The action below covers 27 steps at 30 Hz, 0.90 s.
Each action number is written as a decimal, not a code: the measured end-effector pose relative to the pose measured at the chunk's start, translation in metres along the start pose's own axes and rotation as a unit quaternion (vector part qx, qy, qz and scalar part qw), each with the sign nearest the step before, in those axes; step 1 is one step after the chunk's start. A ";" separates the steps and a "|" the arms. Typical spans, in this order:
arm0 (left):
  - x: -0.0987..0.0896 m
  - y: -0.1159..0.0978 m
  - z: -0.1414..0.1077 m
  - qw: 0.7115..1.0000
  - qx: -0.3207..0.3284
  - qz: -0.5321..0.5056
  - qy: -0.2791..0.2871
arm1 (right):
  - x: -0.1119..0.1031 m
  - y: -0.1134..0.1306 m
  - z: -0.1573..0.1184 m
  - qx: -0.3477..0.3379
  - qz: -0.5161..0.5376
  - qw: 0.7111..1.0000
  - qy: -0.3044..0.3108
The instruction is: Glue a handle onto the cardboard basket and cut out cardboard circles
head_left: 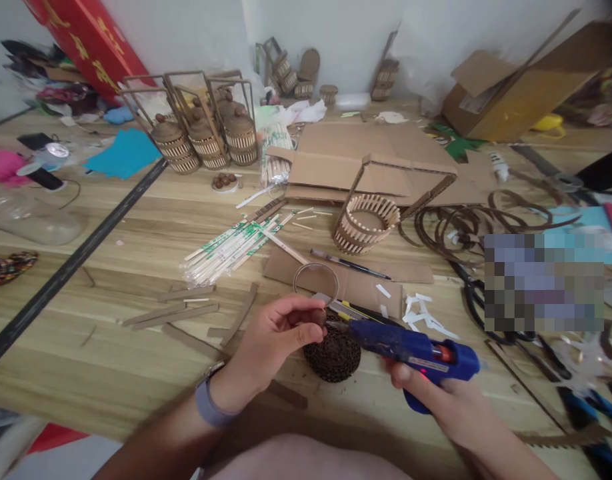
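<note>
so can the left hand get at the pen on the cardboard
Probably yes, once it is free: the left hand is pinching a small brown piece. The pen looks near and uncovered on the cardboard, though a thin ring sits partly between.

"What's behind it all?"
"A pale, plain wall, with a red panel bearing yellow characters leaning at far left."
"And the furniture?"
"A wide wood-grain tabletop, crossed on the left by a dark strip running diagonally from near to far."
"The light?"
"Soft and whitish, with blurry shadows along the near edge."
</note>
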State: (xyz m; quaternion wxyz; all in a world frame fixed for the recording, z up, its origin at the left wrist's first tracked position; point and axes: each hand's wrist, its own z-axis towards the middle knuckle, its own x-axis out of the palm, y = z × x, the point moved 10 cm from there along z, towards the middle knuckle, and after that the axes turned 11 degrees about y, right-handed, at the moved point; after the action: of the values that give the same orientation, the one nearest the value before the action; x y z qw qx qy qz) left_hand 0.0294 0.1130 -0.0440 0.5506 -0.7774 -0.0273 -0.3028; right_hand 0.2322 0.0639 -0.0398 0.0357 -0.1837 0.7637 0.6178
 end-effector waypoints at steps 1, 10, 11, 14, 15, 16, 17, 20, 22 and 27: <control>0.000 0.000 0.000 1.000 -0.003 0.003 -0.003 | 0.000 0.001 0.000 0.000 0.004 1.000 -0.001; -0.001 0.002 -0.002 1.000 -0.010 0.026 0.003 | -0.001 0.006 0.000 0.009 0.029 0.999 -0.017; -0.002 0.002 -0.002 1.000 -0.011 0.028 0.002 | -0.001 0.006 0.000 0.008 0.025 0.999 -0.019; -0.002 0.003 -0.002 1.000 -0.008 0.020 0.003 | -0.002 0.006 0.000 0.006 0.019 0.999 -0.024; -0.002 0.003 -0.002 1.000 -0.007 0.015 0.003 | -0.002 0.006 0.000 0.007 0.020 0.999 -0.026; -0.002 0.004 -0.002 1.000 -0.008 0.010 0.004 | -0.002 0.006 0.000 0.008 0.020 0.999 -0.027; -0.002 0.005 -0.002 1.000 -0.010 0.007 0.003 | -0.002 0.006 0.000 0.010 0.019 0.999 -0.026; -0.004 0.007 -0.003 1.000 -0.015 0.004 -0.005 | -0.001 0.005 0.001 0.017 0.010 1.000 -0.020; -0.005 0.007 -0.003 1.000 -0.016 0.004 -0.008 | -0.001 0.005 0.001 0.017 0.001 1.000 -0.019; -0.007 0.007 -0.002 1.000 -0.014 -0.005 -0.012 | -0.004 0.008 0.001 -0.014 -0.038 0.999 -0.025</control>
State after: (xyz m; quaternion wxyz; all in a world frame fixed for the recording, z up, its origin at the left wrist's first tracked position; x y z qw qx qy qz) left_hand 0.0257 0.1108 -0.0525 0.5381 -0.7882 -0.0336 -0.2966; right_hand 0.2335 0.0671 -0.0310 0.0761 -0.1973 0.7462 0.6312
